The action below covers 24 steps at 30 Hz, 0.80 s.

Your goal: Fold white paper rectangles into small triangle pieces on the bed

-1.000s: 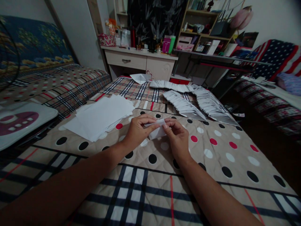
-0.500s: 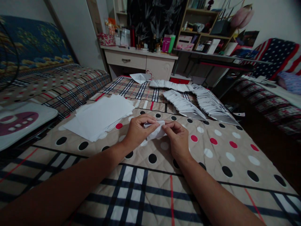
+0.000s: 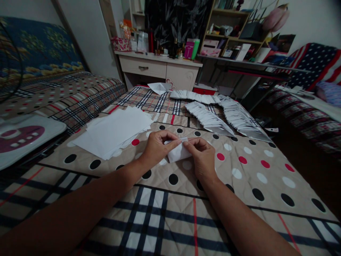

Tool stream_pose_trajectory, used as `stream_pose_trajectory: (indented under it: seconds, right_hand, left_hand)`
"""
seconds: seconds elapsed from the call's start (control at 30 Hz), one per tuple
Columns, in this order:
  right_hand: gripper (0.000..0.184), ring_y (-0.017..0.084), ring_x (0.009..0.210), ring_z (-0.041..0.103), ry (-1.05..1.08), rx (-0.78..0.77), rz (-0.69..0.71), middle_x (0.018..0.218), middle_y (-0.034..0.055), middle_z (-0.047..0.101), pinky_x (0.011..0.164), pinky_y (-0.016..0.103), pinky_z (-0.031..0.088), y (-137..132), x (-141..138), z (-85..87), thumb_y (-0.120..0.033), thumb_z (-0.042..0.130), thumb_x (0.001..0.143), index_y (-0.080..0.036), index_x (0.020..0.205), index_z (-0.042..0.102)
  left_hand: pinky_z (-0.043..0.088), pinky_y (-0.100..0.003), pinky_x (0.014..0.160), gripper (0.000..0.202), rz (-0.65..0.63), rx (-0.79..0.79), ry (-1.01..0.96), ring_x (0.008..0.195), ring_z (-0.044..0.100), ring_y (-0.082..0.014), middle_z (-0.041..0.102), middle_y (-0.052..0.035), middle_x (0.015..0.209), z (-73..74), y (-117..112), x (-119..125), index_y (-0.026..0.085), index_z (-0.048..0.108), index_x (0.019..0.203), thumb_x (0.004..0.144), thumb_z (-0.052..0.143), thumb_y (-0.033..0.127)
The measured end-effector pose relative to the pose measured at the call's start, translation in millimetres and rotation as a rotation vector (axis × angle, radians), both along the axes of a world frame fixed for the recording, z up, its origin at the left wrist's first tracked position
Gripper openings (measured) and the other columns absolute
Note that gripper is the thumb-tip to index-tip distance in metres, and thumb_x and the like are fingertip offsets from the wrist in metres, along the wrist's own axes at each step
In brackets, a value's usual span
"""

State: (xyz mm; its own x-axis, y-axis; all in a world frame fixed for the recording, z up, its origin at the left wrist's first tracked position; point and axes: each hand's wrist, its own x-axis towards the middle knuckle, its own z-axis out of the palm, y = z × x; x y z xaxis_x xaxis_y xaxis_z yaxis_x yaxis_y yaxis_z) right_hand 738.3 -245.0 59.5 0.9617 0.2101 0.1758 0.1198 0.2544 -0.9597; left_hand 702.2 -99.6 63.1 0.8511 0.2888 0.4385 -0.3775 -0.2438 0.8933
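A small folded piece of white paper (image 3: 178, 153) is held just above the quilted bedspread (image 3: 239, 177) between both hands. My left hand (image 3: 157, 146) pinches its left edge with fingers curled. My right hand (image 3: 203, 156) pinches the top right edge with thumb and forefinger. A loose stack of white paper sheets (image 3: 114, 131) lies to the left of my left hand. Rows of folded white paper pieces (image 3: 226, 117) are fanned out beyond my right hand.
A white folded paper shape (image 3: 159, 88) sits at the bed's far edge. A dresser (image 3: 160, 69) with bottles stands behind it, with shelves (image 3: 234, 39) to the right. A white cushion with a purple pattern (image 3: 21, 138) lies at the left. The floor drops off at the right.
The hands and the folded paper have shifted very slightly; the fingers have worked along the paper's top edge. Everything else is as before.
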Motion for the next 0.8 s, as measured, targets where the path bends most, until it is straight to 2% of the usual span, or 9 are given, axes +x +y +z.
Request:
stream_pose_trajectory:
  seconds: [0.1,0.17,0.4,0.53,0.8]
  right_hand:
    - [0.027,0.011,0.057,0.055,0.053,0.042,0.049,0.069,-0.0024,0.064,0.052,0.022,0.042,0.5,0.6,-0.8,-0.029,0.084,0.061,-0.020,0.075,0.063]
    - [0.026,0.011,0.057,0.055,0.065,0.025,0.064,0.068,-0.0016,0.064,0.052,0.022,0.043,-0.1,1.0,-1.3,-0.031,0.084,0.062,-0.019,0.075,0.064]
    - [0.022,0.010,0.055,0.052,-0.033,0.004,-0.087,0.064,-0.0026,0.063,0.052,0.022,0.041,-6.7,8.2,-2.1,-0.028,0.083,0.061,-0.018,0.068,0.065]
    - [0.022,0.010,0.054,0.051,-0.047,-0.014,-0.114,0.064,-0.0024,0.063,0.052,0.023,0.041,-8.7,12.1,-2.8,-0.029,0.082,0.062,-0.018,0.069,0.065]
    - [0.023,0.009,0.050,0.048,-0.014,-0.010,-0.128,0.060,-0.0027,0.061,0.048,0.021,0.038,-7.0,9.6,-1.8,-0.029,0.083,0.059,-0.017,0.067,0.065]
  left_hand:
    - [0.055,-0.024,0.061,0.014,-0.024,0.018,0.042,0.067,0.067,-0.0152,0.072,-0.0045,0.073,2.0,2.2,-0.7,0.014,0.070,0.070,0.073,0.075,0.026]
    - [0.054,-0.024,0.062,0.012,-0.038,0.031,0.067,0.068,0.067,-0.0150,0.072,-0.0044,0.073,3.6,2.7,-1.1,0.014,0.070,0.071,0.073,0.074,0.025]
    - [0.051,-0.022,0.057,0.017,-0.053,0.009,0.121,0.062,0.064,-0.0127,0.071,-0.0027,0.071,2.8,6.5,0.7,0.014,0.069,0.072,0.069,0.077,0.028]
    - [0.054,-0.024,0.062,0.015,-0.057,-0.030,0.118,0.066,0.065,-0.0134,0.071,-0.0028,0.074,1.5,8.9,1.4,0.014,0.069,0.073,0.069,0.077,0.026]
    - [0.049,-0.021,0.057,0.014,0.026,-0.001,0.050,0.060,0.061,-0.0113,0.066,0.0005,0.066,7.9,5.7,0.5,0.015,0.064,0.069,0.064,0.077,0.018]
